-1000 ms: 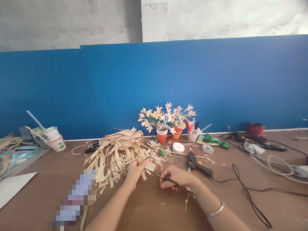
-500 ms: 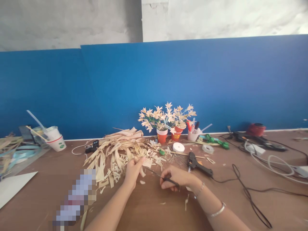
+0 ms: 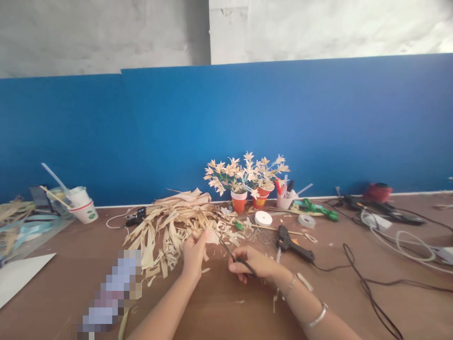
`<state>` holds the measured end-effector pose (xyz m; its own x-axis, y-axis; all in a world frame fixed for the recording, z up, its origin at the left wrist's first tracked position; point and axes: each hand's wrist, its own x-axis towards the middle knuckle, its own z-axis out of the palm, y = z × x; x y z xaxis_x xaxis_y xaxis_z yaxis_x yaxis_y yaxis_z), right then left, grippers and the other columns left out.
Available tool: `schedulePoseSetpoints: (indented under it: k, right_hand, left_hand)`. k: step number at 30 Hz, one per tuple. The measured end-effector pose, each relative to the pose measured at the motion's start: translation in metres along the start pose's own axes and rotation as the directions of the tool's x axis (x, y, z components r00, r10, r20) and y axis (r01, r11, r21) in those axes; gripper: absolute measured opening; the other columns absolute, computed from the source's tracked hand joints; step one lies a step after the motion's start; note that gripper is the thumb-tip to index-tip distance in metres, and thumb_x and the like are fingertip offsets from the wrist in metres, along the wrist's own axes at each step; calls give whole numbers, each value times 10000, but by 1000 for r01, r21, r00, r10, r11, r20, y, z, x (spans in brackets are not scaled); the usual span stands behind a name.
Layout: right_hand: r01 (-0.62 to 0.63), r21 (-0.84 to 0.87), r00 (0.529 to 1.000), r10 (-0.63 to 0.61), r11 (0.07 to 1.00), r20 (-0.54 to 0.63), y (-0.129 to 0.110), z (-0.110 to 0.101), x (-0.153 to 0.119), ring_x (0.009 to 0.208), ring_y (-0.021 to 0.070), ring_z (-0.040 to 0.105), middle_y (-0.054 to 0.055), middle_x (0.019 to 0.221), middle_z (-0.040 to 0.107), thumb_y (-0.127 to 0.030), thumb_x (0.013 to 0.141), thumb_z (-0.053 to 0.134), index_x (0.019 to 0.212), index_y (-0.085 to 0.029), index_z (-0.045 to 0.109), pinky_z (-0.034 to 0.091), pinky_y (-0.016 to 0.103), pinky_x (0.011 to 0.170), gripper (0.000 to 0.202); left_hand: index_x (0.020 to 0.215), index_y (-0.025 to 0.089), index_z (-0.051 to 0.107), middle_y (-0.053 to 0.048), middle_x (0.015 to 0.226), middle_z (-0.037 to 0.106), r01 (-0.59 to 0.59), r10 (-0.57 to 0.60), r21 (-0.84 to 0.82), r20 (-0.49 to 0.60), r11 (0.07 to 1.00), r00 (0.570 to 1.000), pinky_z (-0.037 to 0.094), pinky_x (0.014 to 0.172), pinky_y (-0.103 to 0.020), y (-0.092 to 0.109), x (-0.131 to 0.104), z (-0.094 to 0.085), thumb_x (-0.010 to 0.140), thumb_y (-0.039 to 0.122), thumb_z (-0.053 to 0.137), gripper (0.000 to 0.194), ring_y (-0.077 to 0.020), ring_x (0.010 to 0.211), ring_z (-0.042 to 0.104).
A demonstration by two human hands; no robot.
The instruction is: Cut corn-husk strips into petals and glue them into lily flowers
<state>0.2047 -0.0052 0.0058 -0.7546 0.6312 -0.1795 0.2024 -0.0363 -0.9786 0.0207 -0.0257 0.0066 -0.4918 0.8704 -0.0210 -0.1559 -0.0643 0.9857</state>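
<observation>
My left hand (image 3: pixel 193 255) pinches a small pale piece of dried husk (image 3: pixel 213 237) between thumb and fingers. My right hand (image 3: pixel 252 262) is closed on dark-handled scissors (image 3: pixel 225 246), whose blades point up and left at the husk piece's right edge. Whether the blades touch it is too small to tell. Behind my left hand spreads a heap of dried husk strips (image 3: pixel 170 226), with small offcuts lying around. A black glue gun (image 3: pixel 293 245) lies to the right of my right hand.
Husk flowers (image 3: pixel 233 170) stand in red paper cups (image 3: pixel 239 202) by the blue partition (image 3: pixel 170 127). A white ribbon roll (image 3: pixel 263 218) and a tape roll (image 3: pixel 306 220) lie before them. Black cable (image 3: pixel 368 288) loops at right. A pixelated object (image 3: pixel 109 297) lies at lower left.
My right hand and the scissors have shifted slightly left, and the blades tilt up more steeply. The husk piece in my left hand has turned and shows a different outline.
</observation>
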Motion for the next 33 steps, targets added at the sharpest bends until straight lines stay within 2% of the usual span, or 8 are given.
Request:
schedulePoseSetpoints:
  k: [7, 12, 22, 33]
  right_hand:
    - [16, 72, 996, -10, 997, -84, 3, 12, 6, 455, 87, 524, -48, 521, 549, -556, 626, 714, 782, -151, 569, 432, 183, 444, 457]
    - [31, 57, 991, -23, 998, -129, 2, 12, 5, 446, 80, 517, -49, 513, 550, -549, 636, 710, 769, -152, 564, 405, 168, 431, 443]
    - [48, 57, 992, -41, 997, -119, 9, 13, 10, 431, 75, 496, -53, 499, 521, -539, 655, 704, 772, -143, 570, 402, 164, 409, 435]
    - [60, 15, 986, -57, 998, -155, 9, 13, 10, 418, 75, 477, -60, 478, 506, -529, 656, 705, 750, -148, 571, 396, 170, 407, 415]
  left_hand:
    - [587, 211, 392, 125, 341, 314, 50, -47, -41, 56, 998, 997, 192, 295, -155, 0, -6, 4, 617, 514, 686, 423, -37, 289, 269]
    - [575, 212, 377, 123, 336, 318, 44, -41, -43, 66, 998, 997, 187, 295, -154, 0, -6, 4, 607, 522, 692, 443, -33, 288, 266]
    - [573, 215, 359, 120, 320, 322, 52, -51, -16, 52, 999, 997, 193, 307, -154, 2, -8, 4, 628, 526, 681, 451, -36, 284, 280]
    - [613, 210, 390, 127, 326, 322, 56, -52, -45, 99, 997, 994, 190, 302, -160, -7, -3, 2, 653, 490, 686, 409, -45, 284, 279]
